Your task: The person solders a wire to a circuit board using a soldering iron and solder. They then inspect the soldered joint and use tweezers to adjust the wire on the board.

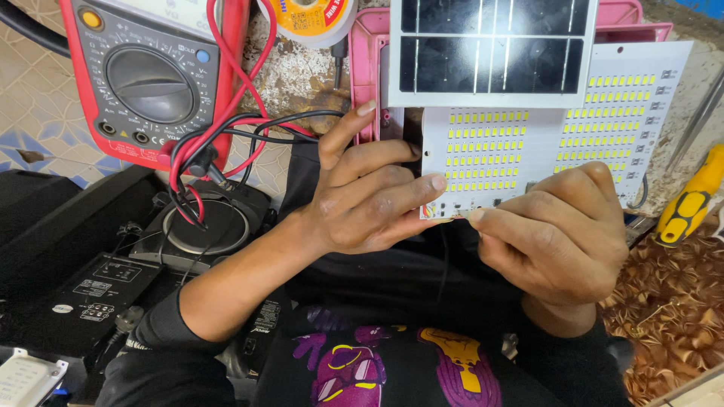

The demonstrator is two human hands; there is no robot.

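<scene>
A white circuit board [490, 151] covered in rows of small yellow LED chips is held between both hands, in front of my chest. My left hand [362, 196] grips its lower left corner, fingers spread along the left edge. My right hand [562, 230] pinches the board's bottom edge from the right, covering part of the lower right. A small solar panel [490, 49] in a white frame lies over the board's top edge, on a pink case [362, 45].
A red multimeter [151, 75] with red and black leads [219, 143] sits top left. A round speaker [204, 226] and black electronics lie at left. A solder reel [313, 15] is at top centre. A yellow-handled tool [690, 200] rests at right.
</scene>
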